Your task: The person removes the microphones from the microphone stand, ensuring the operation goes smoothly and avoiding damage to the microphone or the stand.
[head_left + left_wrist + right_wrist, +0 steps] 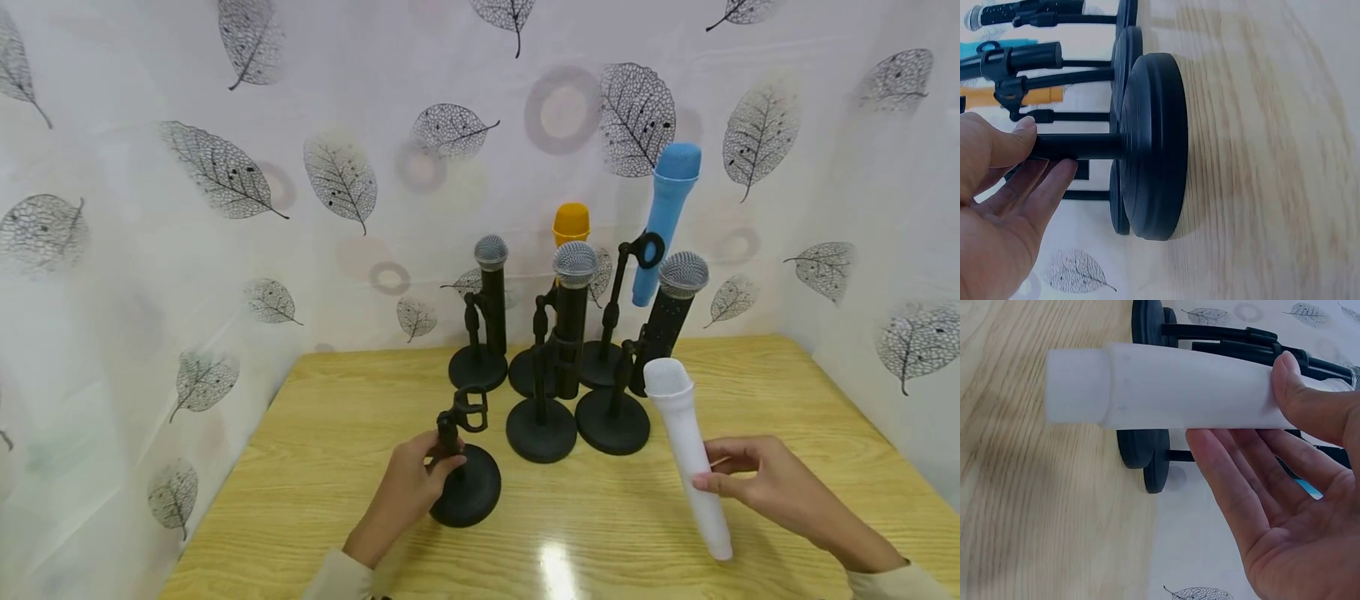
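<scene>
My left hand (pixel 411 482) pinches the upright pole of a black microphone stand (pixel 474 492) between thumb and fingers. The stand's round base is down on the wooden table, and its ring clip at the top holds no microphone. On the right, my right hand (pixel 772 483) grips a white microphone (pixel 686 442) by its lower handle, head up and leaning left. In the right wrist view the thumb lies over the white microphone (pixel 1179 387), with the fingers beneath it. The left wrist view shows the stand's thick base (pixel 1157 147) and the thumb on its pole.
Several stands with microphones are grouped at the back: black ones with silver heads (pixel 575 262), a yellow one (pixel 572 221) behind, and a tilted blue one (pixel 667 217). A leaf-patterned curtain (pixel 420 75) hangs behind the wooden table (pixel 337 467).
</scene>
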Available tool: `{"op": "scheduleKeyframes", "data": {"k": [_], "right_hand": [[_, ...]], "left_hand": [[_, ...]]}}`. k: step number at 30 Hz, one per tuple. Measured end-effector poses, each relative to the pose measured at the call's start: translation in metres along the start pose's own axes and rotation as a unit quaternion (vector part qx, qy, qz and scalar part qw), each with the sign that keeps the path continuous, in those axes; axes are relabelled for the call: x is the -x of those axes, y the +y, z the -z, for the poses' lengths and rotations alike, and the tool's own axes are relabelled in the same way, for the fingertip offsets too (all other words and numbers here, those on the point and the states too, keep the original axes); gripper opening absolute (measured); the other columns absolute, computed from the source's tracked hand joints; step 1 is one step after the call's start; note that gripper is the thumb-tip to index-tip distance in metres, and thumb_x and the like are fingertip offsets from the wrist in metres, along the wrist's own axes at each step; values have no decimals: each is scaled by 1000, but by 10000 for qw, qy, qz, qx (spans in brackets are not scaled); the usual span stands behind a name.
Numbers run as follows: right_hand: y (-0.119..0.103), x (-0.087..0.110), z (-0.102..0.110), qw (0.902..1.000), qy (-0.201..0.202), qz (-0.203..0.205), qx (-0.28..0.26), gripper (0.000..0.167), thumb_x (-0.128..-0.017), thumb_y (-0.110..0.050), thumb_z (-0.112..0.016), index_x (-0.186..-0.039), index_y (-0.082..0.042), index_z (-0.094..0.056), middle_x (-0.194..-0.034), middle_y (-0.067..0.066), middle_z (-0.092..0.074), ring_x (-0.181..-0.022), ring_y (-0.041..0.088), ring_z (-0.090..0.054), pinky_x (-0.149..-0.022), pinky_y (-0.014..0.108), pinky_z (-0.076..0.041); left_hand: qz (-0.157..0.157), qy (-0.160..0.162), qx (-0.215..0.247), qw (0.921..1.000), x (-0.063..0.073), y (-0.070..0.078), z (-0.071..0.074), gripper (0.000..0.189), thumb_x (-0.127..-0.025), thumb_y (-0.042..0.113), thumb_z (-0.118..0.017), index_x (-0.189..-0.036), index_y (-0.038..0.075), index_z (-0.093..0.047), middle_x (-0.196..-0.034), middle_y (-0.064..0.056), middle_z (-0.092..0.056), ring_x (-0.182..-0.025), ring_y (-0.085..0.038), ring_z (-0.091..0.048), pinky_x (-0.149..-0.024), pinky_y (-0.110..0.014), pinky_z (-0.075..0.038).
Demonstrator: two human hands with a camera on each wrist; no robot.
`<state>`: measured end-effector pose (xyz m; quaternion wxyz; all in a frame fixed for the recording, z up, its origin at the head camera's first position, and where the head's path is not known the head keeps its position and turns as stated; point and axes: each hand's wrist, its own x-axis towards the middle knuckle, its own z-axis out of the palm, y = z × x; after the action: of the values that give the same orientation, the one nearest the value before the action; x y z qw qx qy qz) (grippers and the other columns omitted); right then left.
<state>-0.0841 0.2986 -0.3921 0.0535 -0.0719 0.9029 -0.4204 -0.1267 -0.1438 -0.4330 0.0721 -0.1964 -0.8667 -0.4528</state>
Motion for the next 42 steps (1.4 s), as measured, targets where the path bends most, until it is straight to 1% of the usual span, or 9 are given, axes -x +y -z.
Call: {"op": "scheduleKeyframes", "data": {"k": [8, 14, 18, 21, 26, 31, 33, 38, 42], "right_hand": [[17, 1, 5, 9958, -857, 104, -305, 46, -92, -16, -76, -122, 16, -63, -108, 17, -72, -82, 12, -68, -66, 30, -57], [26, 3, 4, 9889, -1299, 357, -630, 39, -94, -9, -73, -117, 20, -63, -99, 17, -72, -78, 9, -69, -64, 33, -60], [30, 4, 4, 9863, -1440, 332, -733, 38, -95, -8, -72, -117, 22, -62, -95, 16, -71, -76, 9, -68, -62, 33, -60], [33, 5, 4, 9858, -1482, 334, -718, 35, -96, -7, -71, -115, 21, -62, -93, 15, -71, -75, 9, -68, -61, 33, -60], [39, 6, 5, 9853, -1541, 270, -690, 32, -96, -8, -70, -114, 19, -64, -92, 14, -69, -73, 9, -67, -59, 34, -60], [47, 4, 8, 9838, -1614, 38, -776, 36, -97, -10, -69, -115, 20, -63, -93, 15, -69, -74, 12, -68, -59, 35, -60], [49, 2, 11, 9837, -1610, -144, -781, 39, -97, -12, -69, -117, 21, -62, -94, 14, -69, -75, 16, -68, -59, 36, -60], [54, -5, 16, 9839, -1406, -898, -646, 49, -98, -21, -69, -121, 21, -59, -96, 9, -69, -81, 24, -68, -64, 39, -60], [55, -14, 18, 9840, -1085, -1380, -319, 57, -97, -27, -71, -123, 22, -57, -98, 8, -68, -83, 23, -67, -67, 39, -61]], "left_hand": [[222, 276, -75, 9993, -4, -11, 9, 13, -92, 3, -74, -104, 6, -71, -103, -9, -74, -94, -22, -72, -77, -32, -60], [115, 504, -246, 9984, -8, -20, 15, 13, -92, 1, -73, -104, 3, -70, -103, -10, -73, -93, -28, -72, -75, -36, -61], [155, 653, -469, 9966, -12, -26, 19, 13, -93, 3, -73, -105, 4, -70, -102, -9, -73, -92, -29, -73, -77, -43, -61], [267, 762, -593, 9950, -15, -31, 22, 13, -94, 5, -72, -107, 5, -70, -103, -9, -74, -92, -29, -73, -80, -47, -60], [435, 891, -710, 9925, -22, -36, 27, 14, -95, 5, -72, -109, 4, -70, -103, -12, -73, -93, -32, -72, -83, -50, -58], [573, 931, -695, 9916, -29, -41, 34, 14, -96, 4, -70, -109, 3, -69, -104, -13, -72, -95, -34, -72, -83, -50, -58], [647, 937, -685, 9911, -31, -44, 36, 13, -97, 4, -69, -110, 4, -69, -105, -13, -72, -95, -34, -73, -83, -48, -59], [741, 975, -660, 9903, -38, -52, 41, 13, -98, 5, -67, -112, 5, -68, -107, -16, -72, -96, -36, -73, -80, -47, -60], [782, 995, -630, 9900, -42, -57, 45, 16, -100, 5, -64, -115, 4, -67, -109, -18, -70, -96, -37, -73, -78, -46, -60]]}}
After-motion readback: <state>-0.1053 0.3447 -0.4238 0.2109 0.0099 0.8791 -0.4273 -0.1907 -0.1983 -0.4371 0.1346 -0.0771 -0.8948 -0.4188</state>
